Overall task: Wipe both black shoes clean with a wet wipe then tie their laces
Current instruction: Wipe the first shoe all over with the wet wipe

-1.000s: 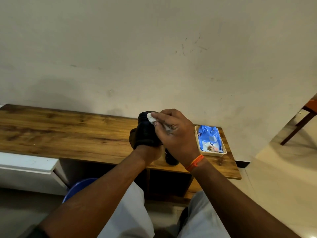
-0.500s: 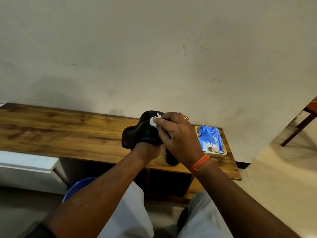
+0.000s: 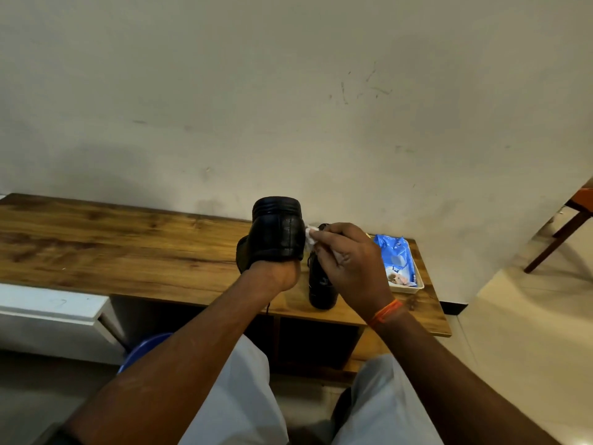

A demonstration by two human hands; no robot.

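Note:
One black shoe point(image 3: 276, 232) is held up above the wooden bench point(image 3: 122, 255), its heel and sole turned toward me. My left hand point(image 3: 278, 273) is inside the shoe and only its wrist end shows. My right hand point(image 3: 348, 266) pinches a white wet wipe point(image 3: 310, 235) against the shoe's right side. The second black shoe point(image 3: 321, 284) stands on the bench just below my right hand, partly hidden by it, with a lace hanging over the bench edge.
A cream tray point(image 3: 417, 285) holding a blue wet wipe pack point(image 3: 396, 256) sits at the bench's right end by the wall. A blue bucket rim point(image 3: 144, 348) shows under the bench. A wooden chair leg point(image 3: 555, 242) stands at the far right.
The held shoe has turned so its heel faces me. My right hand slid from the shoe's top down to its right side with the wipe, uncovering more of the second shoe.

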